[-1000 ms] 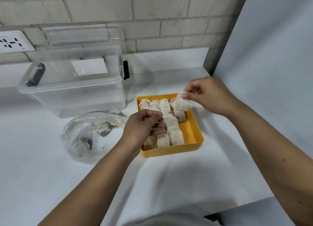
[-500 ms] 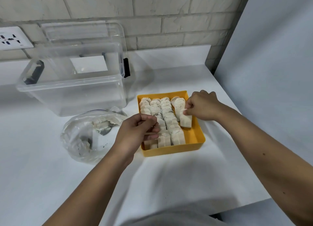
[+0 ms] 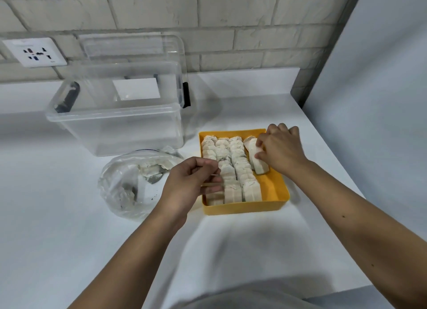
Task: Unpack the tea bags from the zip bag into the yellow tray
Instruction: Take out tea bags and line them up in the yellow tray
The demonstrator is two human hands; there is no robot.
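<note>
Three full rows of tea bags [image 3: 233, 160] stood packed in the yellow tray [image 3: 245, 208], right of centre in the frame. A fourth, shorter row was begun along the tray's right side. We noted the right hand [image 3: 280, 150] over the tray's upper right corner, thumb and curled fingers pinching the fourth-row tea bag [image 3: 258, 164]. The left hand [image 3: 189, 186] sat at the tray's left wall, fingers curled together on thin pale strips [image 3: 212, 184]; what these were we could not tell. Just left of the tray lay the zip bag [image 3: 122, 193], clear and crumpled, with a few loose tea bags [image 3: 151, 170] inside. In the upper left stood a clear plastic box [image 3: 115, 133], its lid [image 3: 129, 47] leaning on the brick wall [image 3: 231, 19] beside a wall socket [image 3: 34, 53]. All of it rested on a white counter [image 3: 231, 251].
</note>
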